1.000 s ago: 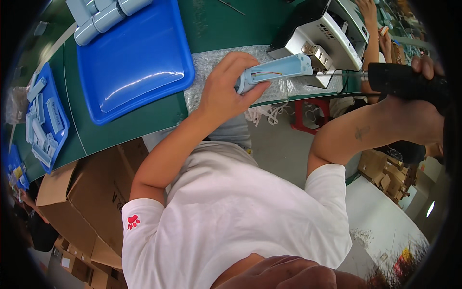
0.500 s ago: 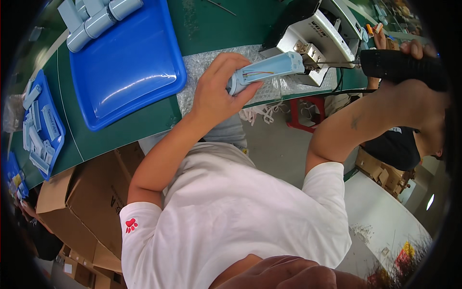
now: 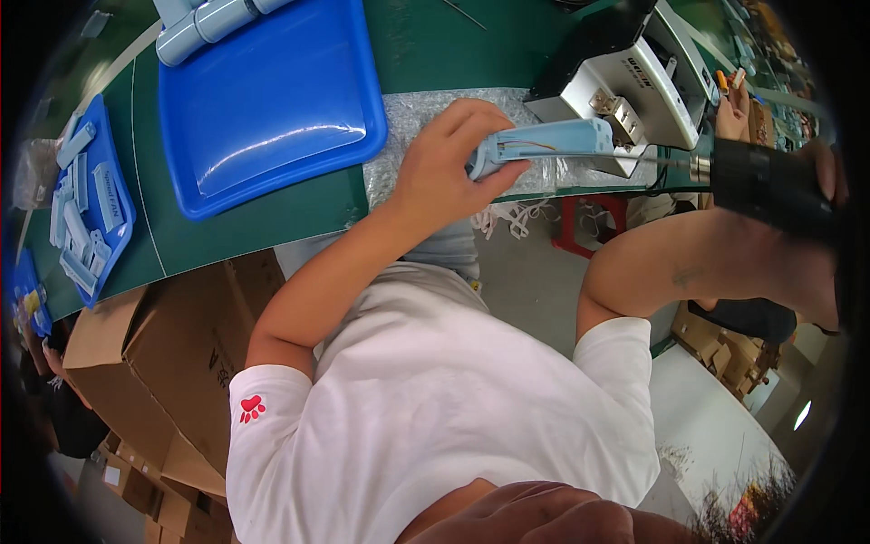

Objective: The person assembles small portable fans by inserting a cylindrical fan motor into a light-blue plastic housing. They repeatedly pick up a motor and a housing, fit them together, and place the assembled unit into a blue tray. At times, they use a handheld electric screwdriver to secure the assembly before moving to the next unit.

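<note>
My left hand (image 3: 449,163) grips the round end of a light-blue plastic housing (image 3: 566,136), long and hollow, with its open side showing thin wires inside. My right hand (image 3: 823,174) is closed around a black electric screwdriver (image 3: 766,181) at the right rim of the picture. Its thin steel bit (image 3: 666,160) points left and reaches the near edge of the housing's far end; whether the tip touches it I cannot tell. Just beyond stands a black and white screw feeder (image 3: 603,68) with a metal block (image 3: 619,116) on its front.
A blue tray (image 3: 272,181) with light-blue cylindrical parts (image 3: 217,20) stands on the green table (image 3: 426,54). Farther left, another blue tray (image 3: 122,222) holds several light-blue shells. Bubble wrap (image 3: 399,113) lies under my left hand. A cardboard box (image 3: 172,363) stands below the table; another person's hand (image 3: 732,113) shows at right.
The screwdriver bit has come away from the feeder's metal block toward me and now lines up with the housing's near edge. The whole view has shifted slightly.
</note>
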`<state>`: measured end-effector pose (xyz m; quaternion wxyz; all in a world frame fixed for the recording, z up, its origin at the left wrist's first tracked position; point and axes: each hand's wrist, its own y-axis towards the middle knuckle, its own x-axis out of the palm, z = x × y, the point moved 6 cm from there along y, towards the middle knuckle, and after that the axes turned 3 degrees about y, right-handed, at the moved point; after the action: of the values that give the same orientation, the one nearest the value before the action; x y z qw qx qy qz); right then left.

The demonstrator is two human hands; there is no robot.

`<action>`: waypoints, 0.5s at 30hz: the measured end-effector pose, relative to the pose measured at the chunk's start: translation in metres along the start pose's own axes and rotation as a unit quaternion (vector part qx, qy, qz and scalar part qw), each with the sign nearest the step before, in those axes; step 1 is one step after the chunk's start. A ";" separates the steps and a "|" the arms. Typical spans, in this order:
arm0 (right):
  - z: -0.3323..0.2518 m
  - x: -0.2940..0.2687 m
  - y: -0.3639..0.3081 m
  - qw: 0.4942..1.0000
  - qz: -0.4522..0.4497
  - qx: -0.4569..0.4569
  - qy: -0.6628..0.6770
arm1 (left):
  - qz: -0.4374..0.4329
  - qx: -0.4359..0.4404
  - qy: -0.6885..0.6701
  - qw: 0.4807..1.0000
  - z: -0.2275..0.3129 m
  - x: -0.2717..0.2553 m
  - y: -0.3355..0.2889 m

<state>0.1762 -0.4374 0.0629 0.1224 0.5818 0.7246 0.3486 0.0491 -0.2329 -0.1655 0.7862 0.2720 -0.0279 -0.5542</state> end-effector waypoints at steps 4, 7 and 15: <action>0.010 0.003 0.004 1.000 -0.007 0.007 0.004 | 0.022 0.020 0.023 0.999 0.001 0.001 0.001; 0.017 0.007 -0.001 1.000 -0.013 0.011 0.007 | 0.015 0.003 0.007 1.000 0.001 0.000 0.001; 0.019 0.012 0.003 0.999 -0.036 0.020 0.022 | 0.023 0.011 0.003 1.000 0.001 -0.002 0.001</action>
<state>0.1861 -0.4188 0.0542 0.1075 0.5503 0.7540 0.3421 0.0493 -0.2314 -0.1640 0.7955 0.2814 -0.0379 -0.5353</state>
